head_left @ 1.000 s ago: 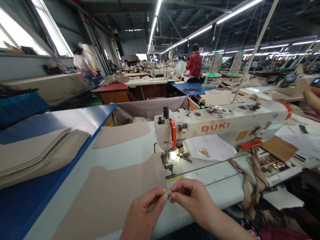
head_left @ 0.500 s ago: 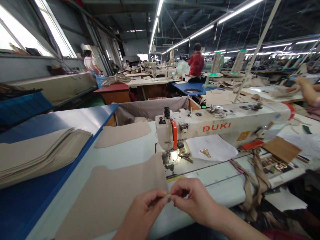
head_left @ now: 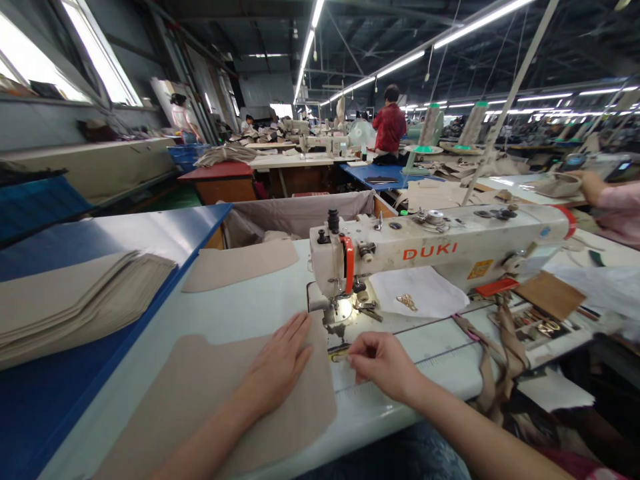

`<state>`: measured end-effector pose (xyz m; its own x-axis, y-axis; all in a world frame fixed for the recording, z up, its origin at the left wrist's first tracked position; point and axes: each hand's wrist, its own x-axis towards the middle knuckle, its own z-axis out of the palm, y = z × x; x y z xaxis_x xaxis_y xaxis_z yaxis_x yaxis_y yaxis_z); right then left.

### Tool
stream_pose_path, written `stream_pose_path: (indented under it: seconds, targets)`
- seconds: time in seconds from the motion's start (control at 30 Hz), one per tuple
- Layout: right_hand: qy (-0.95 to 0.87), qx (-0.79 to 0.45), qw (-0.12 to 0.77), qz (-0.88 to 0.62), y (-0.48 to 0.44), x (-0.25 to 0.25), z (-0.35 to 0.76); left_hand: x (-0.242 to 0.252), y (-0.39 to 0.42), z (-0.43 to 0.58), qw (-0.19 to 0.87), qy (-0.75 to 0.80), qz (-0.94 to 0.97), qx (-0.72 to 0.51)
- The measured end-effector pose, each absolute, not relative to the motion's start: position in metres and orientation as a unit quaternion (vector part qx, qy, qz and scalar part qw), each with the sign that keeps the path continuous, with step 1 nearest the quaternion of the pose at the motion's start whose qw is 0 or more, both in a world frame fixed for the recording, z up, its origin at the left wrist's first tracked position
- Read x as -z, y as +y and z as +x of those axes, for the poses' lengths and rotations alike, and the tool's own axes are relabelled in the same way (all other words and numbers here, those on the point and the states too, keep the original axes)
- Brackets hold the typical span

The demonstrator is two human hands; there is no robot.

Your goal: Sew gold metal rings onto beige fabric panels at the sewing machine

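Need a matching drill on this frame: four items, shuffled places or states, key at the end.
1. Left hand
2. Right hand
3. Gold-coloured bits
4. Stack of beige pieces

A. On the white sheet beside the sewing machine's needle area
B. Laid flat, palm down, on the nearer beige panel
C. On the blue table
D. Thumb and fingers pinched at a small piece

Pairs: 1-B, 2-D, 3-A, 4-C

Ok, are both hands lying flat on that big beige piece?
No, only the left hand lies flat on the beige piece; the right hand is off to its side, with its fingers curled.
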<state>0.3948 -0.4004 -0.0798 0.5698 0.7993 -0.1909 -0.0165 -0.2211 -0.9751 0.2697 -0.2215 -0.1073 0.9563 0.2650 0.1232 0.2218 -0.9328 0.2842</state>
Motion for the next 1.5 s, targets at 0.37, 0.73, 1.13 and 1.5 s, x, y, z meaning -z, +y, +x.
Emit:
stream_pose_path:
  seconds: [0.37, 0.73, 1.13, 1.5]
  targets:
    - [-0.235, -0.467, 0.455, -0.721, -0.330, 0.087, 0.413, 0.122, -0.234, 0.254, 0.102, 0.122, 0.972, -0.171]
    - [-0.256, -0.474, 0.396, -0.744, -0.323, 0.086, 0.417, 0.099, -0.234, 0.291, 0.096, 0.014, 0.947, -0.306]
    - [-0.302, -0.436, 0.370, -0.763, -0.325, 0.086, 0.418, 0.108, -0.232, 0.295, 0.094, -0.021, 0.939, -0.330]
    - [-0.640, -0.091, 0.239, -0.724, -0.394, 0.089, 0.410, 0.109, -0.233, 0.295, 0.105, -0.016, 0.938, -0.329]
